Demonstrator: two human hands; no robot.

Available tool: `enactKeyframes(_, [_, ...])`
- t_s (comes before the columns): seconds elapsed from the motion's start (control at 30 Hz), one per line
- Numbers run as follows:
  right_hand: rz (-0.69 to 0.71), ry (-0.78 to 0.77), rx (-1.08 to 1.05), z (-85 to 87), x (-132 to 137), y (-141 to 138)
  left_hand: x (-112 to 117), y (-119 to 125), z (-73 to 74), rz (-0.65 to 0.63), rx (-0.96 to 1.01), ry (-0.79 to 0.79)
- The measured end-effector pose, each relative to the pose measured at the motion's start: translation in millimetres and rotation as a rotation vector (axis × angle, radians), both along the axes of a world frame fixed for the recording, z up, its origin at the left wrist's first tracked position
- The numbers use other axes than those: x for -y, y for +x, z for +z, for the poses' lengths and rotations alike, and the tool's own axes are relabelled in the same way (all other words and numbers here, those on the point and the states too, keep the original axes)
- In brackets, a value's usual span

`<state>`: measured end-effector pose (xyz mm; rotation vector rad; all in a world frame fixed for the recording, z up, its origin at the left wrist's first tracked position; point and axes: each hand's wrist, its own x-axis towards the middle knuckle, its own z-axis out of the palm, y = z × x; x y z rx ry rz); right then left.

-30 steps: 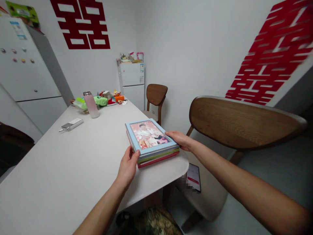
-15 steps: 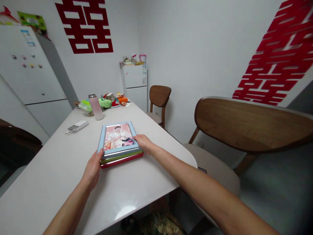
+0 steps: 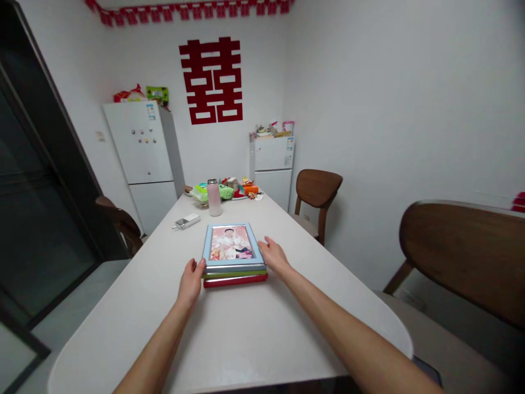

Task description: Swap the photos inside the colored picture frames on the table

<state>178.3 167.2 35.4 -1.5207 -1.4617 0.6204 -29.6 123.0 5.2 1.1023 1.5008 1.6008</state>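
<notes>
A stack of picture frames [image 3: 233, 273] lies on the white table in front of me. The top one is a light blue picture frame [image 3: 208, 241] holding a photo of a person in pale clothes against pink. Below it show a silvery edge, a green edge and a red picture frame [image 3: 235, 280] at the bottom. At the near left corner is my left hand [image 3: 191, 282], its thumb over the blue rim, closed on the stack's side. Against the right edge rests my right hand [image 3: 275, 256], with thumb and forefinger apart and the fingers stretched out.
On the table [image 3: 254, 334] beyond the stack stand a pink bottle [image 3: 214, 198] and a small white-and-silver device [image 3: 187, 221]. Green packets [image 3: 225, 192] and an orange box [image 3: 251, 189] lie farther back. Wooden chairs [image 3: 319, 189] line the right side; two fridges [image 3: 273, 153] stand behind.
My view has turned left and tilted up, so the table lies straighter ahead. My right hand's fingers have loosened and lifted at the frames' edge. My left hand stays at the corner.
</notes>
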Motion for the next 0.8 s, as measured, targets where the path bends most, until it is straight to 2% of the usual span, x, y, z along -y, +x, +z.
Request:
enactKeyframes(0.07, [-0.013,0.031,-0.012,4.4,4.6,-3.1,4.6,-1.2,11.8,0.073,-0.003,0.063])
enactKeyframes(0.13, [0.043,0.118,-0.063,15.1,15.7,-14.1,12.7,5.0,31.6,0.066,0.001,0.142])
enactKeyframes(0.23, [0.304,0.366,-0.357,40.2,42.1,-38.7,31.7,27.7,70.3,-0.082,0.013,0.236])
enactKeyframes(0.27, [0.404,0.429,-0.482,49.0,51.9,-46.0,39.1,36.7,82.8,-0.167,0.029,0.268])
enactKeyframes(0.33, [0.568,0.487,-0.677,63.5,69.7,-55.9,53.9,52.3,102.9,-0.480,0.161,0.377])
enactKeyframes(0.4, [0.658,0.498,-0.789,70.7,82.9,-58.8,66.0,61.7,113.6,-0.639,0.244,0.414])
enactKeyframes(0.5, [0.660,0.476,-0.821,66.4,92.2,-55.2,74.7,65.0,111.8,-0.680,0.273,0.372])
enactKeyframes(0.7, [0.531,0.271,-0.821,26.5,86.5,-45.1,66.2,70.5,77.5,-0.652,0.282,0.172])
enactKeyframes(0.8, [0.449,0.078,-0.882,12.1,78.6,-38.8,59.4,75.1,65.3,-0.609,0.303,0.106])
